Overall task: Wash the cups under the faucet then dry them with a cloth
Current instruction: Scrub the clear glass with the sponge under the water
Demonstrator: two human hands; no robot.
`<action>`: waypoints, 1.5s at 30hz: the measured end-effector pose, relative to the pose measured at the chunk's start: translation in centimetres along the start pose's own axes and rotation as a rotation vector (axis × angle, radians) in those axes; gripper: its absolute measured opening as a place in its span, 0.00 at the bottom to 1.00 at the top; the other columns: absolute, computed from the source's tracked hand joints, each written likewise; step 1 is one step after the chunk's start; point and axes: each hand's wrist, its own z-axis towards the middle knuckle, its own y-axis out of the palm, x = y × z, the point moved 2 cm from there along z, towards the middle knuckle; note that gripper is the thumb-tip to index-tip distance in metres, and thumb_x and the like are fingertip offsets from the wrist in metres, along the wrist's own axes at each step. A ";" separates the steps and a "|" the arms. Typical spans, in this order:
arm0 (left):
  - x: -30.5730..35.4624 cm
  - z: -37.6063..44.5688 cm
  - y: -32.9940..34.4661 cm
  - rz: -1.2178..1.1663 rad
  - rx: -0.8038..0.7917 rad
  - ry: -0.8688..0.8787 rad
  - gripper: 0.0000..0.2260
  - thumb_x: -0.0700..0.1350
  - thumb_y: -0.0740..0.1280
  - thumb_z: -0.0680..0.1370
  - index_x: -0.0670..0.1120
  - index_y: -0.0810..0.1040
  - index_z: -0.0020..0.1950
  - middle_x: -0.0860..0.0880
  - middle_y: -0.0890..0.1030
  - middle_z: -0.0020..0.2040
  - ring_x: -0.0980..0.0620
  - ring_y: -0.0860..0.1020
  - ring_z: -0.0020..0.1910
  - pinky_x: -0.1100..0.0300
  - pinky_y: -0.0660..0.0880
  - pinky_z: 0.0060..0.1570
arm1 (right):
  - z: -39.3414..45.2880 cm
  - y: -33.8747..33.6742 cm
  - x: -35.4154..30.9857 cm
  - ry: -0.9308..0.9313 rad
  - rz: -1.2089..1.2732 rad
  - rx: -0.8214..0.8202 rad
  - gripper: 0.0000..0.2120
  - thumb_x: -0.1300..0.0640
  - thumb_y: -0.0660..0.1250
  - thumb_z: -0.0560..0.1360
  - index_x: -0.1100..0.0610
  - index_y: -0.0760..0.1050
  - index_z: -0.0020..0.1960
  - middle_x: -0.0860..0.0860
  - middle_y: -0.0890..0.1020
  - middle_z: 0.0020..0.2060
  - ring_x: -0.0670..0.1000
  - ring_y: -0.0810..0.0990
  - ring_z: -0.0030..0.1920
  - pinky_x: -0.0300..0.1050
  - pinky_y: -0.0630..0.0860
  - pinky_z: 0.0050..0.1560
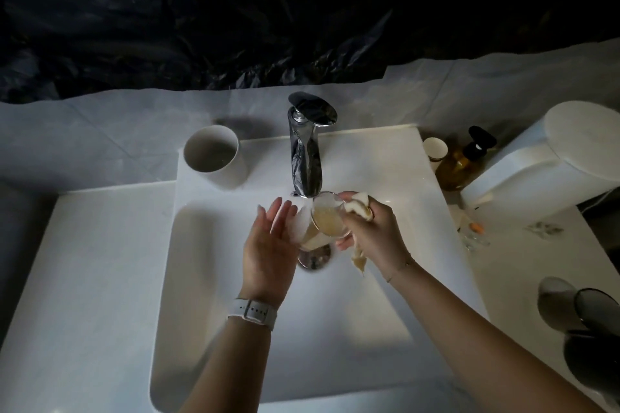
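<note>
My right hand (372, 231) grips a clear glass cup (330, 216) together with a pale yellow cloth (360, 208), tilted on its side right under the chrome faucet (305, 157) spout. Water runs out of the cup over the sink basin (208, 278). My left hand (268, 245) is beside the cup with straight fingers, palm facing it; whether it touches the cup is unclear. A white cup (214, 157) stands upright on the ledge left of the faucet.
A chrome drain (313, 258) lies below the cup. Right of the sink stand a small paper cup (435, 152), an amber pump bottle (464, 161) and a white toilet tank (550, 157). Dark glasses (583, 322) lie at the right edge.
</note>
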 end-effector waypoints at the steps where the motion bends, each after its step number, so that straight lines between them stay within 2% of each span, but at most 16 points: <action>1: -0.5 0.5 0.1 -0.133 0.022 -0.139 0.14 0.50 0.61 0.82 0.49 0.75 0.66 0.42 0.72 0.72 0.44 0.71 0.70 0.53 0.68 0.69 | -0.1 0.2 -0.2 0.009 0.038 -0.005 0.08 0.63 0.66 0.76 0.50 0.77 0.44 0.51 0.82 0.32 0.56 0.83 0.27 0.38 0.74 0.24; 4: -0.7 0.6 1.6 -0.094 -0.111 -0.293 0.22 0.56 0.54 0.84 0.44 0.74 0.70 0.38 0.73 0.69 0.43 0.76 0.61 0.52 0.70 0.64 | -0.4 1.2 -0.5 -0.008 0.043 -0.028 0.10 0.64 0.66 0.76 0.50 0.77 0.44 0.48 0.81 0.27 0.54 0.81 0.24 0.39 0.76 0.25; 7: -0.9 0.9 2.1 -0.200 -0.133 -0.418 0.31 0.64 0.56 0.80 0.41 0.75 0.69 0.39 0.77 0.61 0.43 0.79 0.51 0.50 0.73 0.57 | -0.8 1.5 -0.5 -0.016 0.043 -0.029 0.09 0.63 0.67 0.76 0.49 0.78 0.46 0.48 0.81 0.26 0.57 0.82 0.26 0.38 0.74 0.25; 11: -1.4 1.5 1.7 -0.192 -0.072 -0.416 0.31 0.63 0.59 0.79 0.39 0.72 0.71 0.38 0.78 0.59 0.40 0.79 0.53 0.54 0.74 0.50 | -1.3 0.5 -0.7 0.047 0.122 -0.044 0.05 0.60 0.67 0.76 0.55 0.79 0.52 0.55 0.82 0.33 0.56 0.81 0.29 0.44 0.79 0.28; 14: -1.3 1.5 1.3 -0.140 0.037 -0.364 0.21 0.57 0.60 0.81 0.42 0.76 0.63 0.39 0.80 0.56 0.42 0.79 0.53 0.54 0.77 0.42 | -2.1 -1.3 -0.3 0.133 0.225 -0.035 0.09 0.59 0.66 0.77 0.58 0.77 0.56 0.55 0.82 0.40 0.56 0.79 0.31 0.38 0.73 0.23; 19: -0.5 1.3 0.5 0.179 0.095 -0.277 0.19 0.55 0.60 0.82 0.43 0.75 0.65 0.40 0.81 0.59 0.40 0.81 0.52 0.46 0.79 0.51 | -3.4 -4.5 2.4 0.314 0.240 -0.024 0.14 0.52 0.65 0.78 0.62 0.77 0.55 0.60 0.83 0.38 0.55 0.79 0.29 0.39 0.72 0.23; 21: 0.0 1.0 0.8 0.334 0.129 -0.197 0.16 0.53 0.60 0.82 0.43 0.76 0.61 0.43 0.82 0.55 0.43 0.82 0.49 0.49 0.79 0.48 | -4.0 -5.4 3.4 0.389 0.252 -0.039 0.15 0.51 0.64 0.78 0.62 0.77 0.54 0.62 0.82 0.36 0.55 0.79 0.28 0.39 0.73 0.23; 25: 0.7 0.8 1.3 0.655 0.257 -0.031 0.11 0.53 0.62 0.81 0.47 0.78 0.53 0.44 0.81 0.52 0.45 0.81 0.49 0.47 0.80 0.50 | -5.4 -6.4 4.6 0.384 0.350 0.011 0.14 0.52 0.61 0.78 0.59 0.78 0.55 0.59 0.82 0.40 0.56 0.77 0.31 0.39 0.68 0.24; 30: 1.6 0.3 2.1 0.954 0.259 0.169 0.07 0.50 0.63 0.80 0.48 0.77 0.50 0.47 0.81 0.46 0.48 0.79 0.42 0.52 0.79 0.45 | -6.1 -6.6 5.3 0.368 0.569 0.041 0.18 0.56 0.52 0.78 0.62 0.73 0.61 0.64 0.79 0.50 0.59 0.76 0.30 0.43 0.71 0.30; 33: 1.6 0.7 2.5 1.109 0.235 0.237 0.03 0.48 0.64 0.78 0.51 0.75 0.47 0.45 0.81 0.47 0.44 0.79 0.44 0.52 0.77 0.45 | -6.2 -6.5 5.6 0.372 0.520 0.125 0.17 0.58 0.58 0.74 0.63 0.69 0.60 0.64 0.75 0.50 0.59 0.75 0.33 0.43 0.73 0.30; 34: 1.6 0.7 2.9 1.143 0.225 0.245 0.03 0.49 0.64 0.78 0.51 0.74 0.47 0.45 0.80 0.46 0.44 0.79 0.43 0.54 0.75 0.43 | -6.3 -6.5 5.8 0.377 0.535 0.144 0.20 0.58 0.60 0.70 0.64 0.68 0.61 0.64 0.75 0.49 0.59 0.75 0.34 0.43 0.73 0.28; 36: 1.5 0.7 3.9 1.197 0.208 0.227 0.09 0.52 0.64 0.79 0.47 0.75 0.48 0.45 0.79 0.47 0.44 0.78 0.45 0.56 0.73 0.44 | -6.3 -6.6 5.8 0.367 0.565 0.150 0.19 0.61 0.60 0.73 0.67 0.67 0.62 0.63 0.75 0.49 0.59 0.75 0.35 0.43 0.74 0.29; 38: 1.1 1.1 4.1 1.023 0.185 0.106 0.12 0.53 0.64 0.79 0.45 0.75 0.52 0.43 0.81 0.50 0.40 0.80 0.50 0.49 0.77 0.51 | -6.4 -6.8 5.8 0.348 0.540 0.120 0.15 0.63 0.61 0.77 0.67 0.69 0.63 0.59 0.77 0.49 0.57 0.78 0.38 0.46 0.74 0.35; 40: 0.8 0.9 4.3 0.686 0.156 -0.118 0.11 0.52 0.62 0.81 0.46 0.75 0.55 0.42 0.80 0.53 0.39 0.81 0.52 0.42 0.78 0.56 | -6.4 -7.0 5.8 0.320 0.478 0.049 0.16 0.62 0.67 0.75 0.63 0.73 0.62 0.56 0.80 0.47 0.54 0.81 0.43 0.46 0.75 0.41; 42: 0.5 0.3 4.3 0.423 0.105 -0.308 0.10 0.51 0.58 0.83 0.47 0.75 0.53 0.44 0.79 0.51 0.44 0.81 0.47 0.45 0.80 0.53 | -6.5 -6.8 5.2 0.271 0.388 -0.028 0.17 0.61 0.70 0.72 0.58 0.77 0.60 0.55 0.82 0.46 0.52 0.81 0.45 0.45 0.75 0.45; 45: 0.1 -0.1 3.4 0.243 0.017 -0.406 0.09 0.45 0.55 0.85 0.45 0.73 0.55 0.43 0.77 0.49 0.53 0.83 0.41 0.57 0.80 0.42 | -6.1 -6.2 3.8 0.142 0.221 -0.075 0.17 0.54 0.73 0.70 0.51 0.79 0.58 0.51 0.84 0.47 0.50 0.83 0.51 0.42 0.75 0.51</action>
